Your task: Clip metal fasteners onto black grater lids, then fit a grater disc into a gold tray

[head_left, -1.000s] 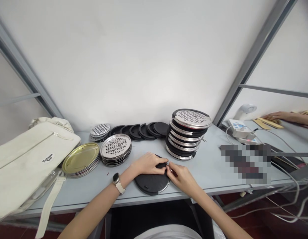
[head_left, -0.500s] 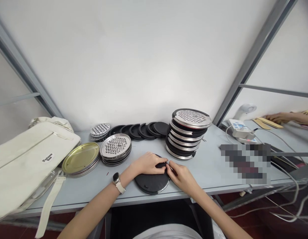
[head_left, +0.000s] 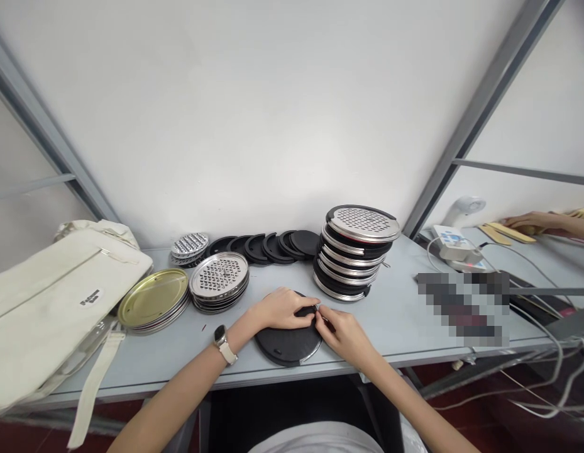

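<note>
A black round disc (head_left: 286, 347) lies flat near the table's front edge, with a bit of silver rim at its lower right. Across its upper part rests my left hand (head_left: 285, 309), thumb and index finger closed on its upper right edge. My right hand (head_left: 339, 328) pinches at the same spot, where a small shiny metal piece shows between the fingertips; its shape is too small to tell. Behind stands a tall stack of black and silver grater discs (head_left: 351, 264). Perforated metal discs (head_left: 219, 277) are piled to the left.
Gold-topped discs (head_left: 153, 299) sit beside a cream bag (head_left: 60, 302) at the left. Overlapping black discs (head_left: 277, 247) line the wall. At the right are a white device (head_left: 456, 242), cables and another person's hand (head_left: 532, 221) by yellow strips.
Both hands stay at the disc's upper right edge, with only a slight shift of the fingertips. The rest looks the same.
</note>
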`<state>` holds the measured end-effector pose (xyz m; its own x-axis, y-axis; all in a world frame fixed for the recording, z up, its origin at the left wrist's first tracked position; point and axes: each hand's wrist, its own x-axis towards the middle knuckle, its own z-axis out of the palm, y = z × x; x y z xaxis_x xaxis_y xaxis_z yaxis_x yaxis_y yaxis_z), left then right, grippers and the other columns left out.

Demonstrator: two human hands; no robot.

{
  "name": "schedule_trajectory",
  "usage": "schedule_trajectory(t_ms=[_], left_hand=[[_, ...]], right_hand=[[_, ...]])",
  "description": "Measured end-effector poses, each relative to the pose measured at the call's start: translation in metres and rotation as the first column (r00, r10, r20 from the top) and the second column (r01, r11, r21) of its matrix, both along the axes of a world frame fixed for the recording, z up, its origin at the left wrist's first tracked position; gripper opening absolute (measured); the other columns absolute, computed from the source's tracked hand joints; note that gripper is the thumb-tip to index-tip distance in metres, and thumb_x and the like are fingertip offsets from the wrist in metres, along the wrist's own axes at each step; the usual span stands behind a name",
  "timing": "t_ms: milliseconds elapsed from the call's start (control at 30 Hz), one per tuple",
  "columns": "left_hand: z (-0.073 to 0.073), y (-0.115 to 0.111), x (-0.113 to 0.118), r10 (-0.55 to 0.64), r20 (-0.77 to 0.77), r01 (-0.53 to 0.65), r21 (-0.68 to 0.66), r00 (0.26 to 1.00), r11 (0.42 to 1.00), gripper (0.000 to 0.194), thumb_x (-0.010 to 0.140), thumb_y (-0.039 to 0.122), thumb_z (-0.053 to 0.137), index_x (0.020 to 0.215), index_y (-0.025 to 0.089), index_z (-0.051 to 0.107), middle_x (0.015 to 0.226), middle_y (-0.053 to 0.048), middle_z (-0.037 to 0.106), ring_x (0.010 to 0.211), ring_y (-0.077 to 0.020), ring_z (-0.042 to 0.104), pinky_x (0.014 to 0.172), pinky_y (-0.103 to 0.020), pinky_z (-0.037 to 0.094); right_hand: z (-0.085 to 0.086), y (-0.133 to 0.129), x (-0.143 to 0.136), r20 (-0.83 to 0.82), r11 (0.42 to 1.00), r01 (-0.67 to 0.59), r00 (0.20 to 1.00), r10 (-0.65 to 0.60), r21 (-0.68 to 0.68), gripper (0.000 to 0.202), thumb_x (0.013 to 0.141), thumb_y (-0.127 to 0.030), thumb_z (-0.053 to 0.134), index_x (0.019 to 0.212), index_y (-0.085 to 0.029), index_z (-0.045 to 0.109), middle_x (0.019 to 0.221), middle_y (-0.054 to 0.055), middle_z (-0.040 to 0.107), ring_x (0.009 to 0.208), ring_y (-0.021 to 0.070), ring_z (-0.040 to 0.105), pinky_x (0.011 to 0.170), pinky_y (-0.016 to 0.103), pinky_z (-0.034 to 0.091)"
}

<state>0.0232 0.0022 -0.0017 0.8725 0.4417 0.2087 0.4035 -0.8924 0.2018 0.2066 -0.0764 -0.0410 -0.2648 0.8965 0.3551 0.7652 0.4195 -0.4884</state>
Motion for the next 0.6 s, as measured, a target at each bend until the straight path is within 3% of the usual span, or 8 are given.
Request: schedule_trajectory(t_ms=[333, 500, 600], left_hand=[[0.0019, -0.0011, -0.0001, 0.009, -0.016, -0.01, -0.019, 1.0, 1.0, 0.038, 0.088, 0.034, 0.049, 0.124, 0.026, 0.057, 0.068, 0.001, 0.068, 0.061, -0.0153, 0.062, 0.059, -0.022, 0.037], [0.0015, -0.0007, -0.0001, -0.017, -0.019, 0.016, -0.007, 1.0, 1.0, 0.029, 0.089, 0.032, 0.048, 0.113, 0.026, 0.063, 0.072, 0.0, 0.069, 0.064, -0.0156, 0.064, 0.06, -0.023, 0.039], [0.0001, -0.0001, 0.0, -0.006, -0.006, 0.006, 0.0, 1.0, 1.0, 0.033, 0.089, 0.031, 0.047, 0.118, 0.025, 0.061, 0.074, 0.0, 0.07, 0.064, -0.0157, 0.064, 0.06, -0.023, 0.04]], right_hand=[[0.0016, 0.0011, -0.0011, 0.014, 0.999, 0.052, 0.999, -0.051, -0.012, 0.023, 0.093, -0.024, 0.038, 0.075, -0.02, 0.051, 0.058, -0.001, 0.057, 0.049, 0.0139, 0.051, 0.051, 0.024, 0.031], [0.0037, 0.001, -0.0014, 0.018, 0.998, 0.052, 0.998, -0.052, -0.024, 0.02, 0.092, -0.023, 0.038, 0.088, -0.019, 0.057, 0.065, 0.002, 0.064, 0.054, 0.0161, 0.058, 0.052, 0.024, 0.033], [0.0026, 0.0013, -0.0007, 0.03, 0.999, 0.045, 0.999, -0.045, -0.02, 0.023, 0.094, -0.025, 0.036, 0.092, -0.018, 0.058, 0.067, 0.003, 0.065, 0.055, 0.0173, 0.06, 0.052, 0.025, 0.033]])
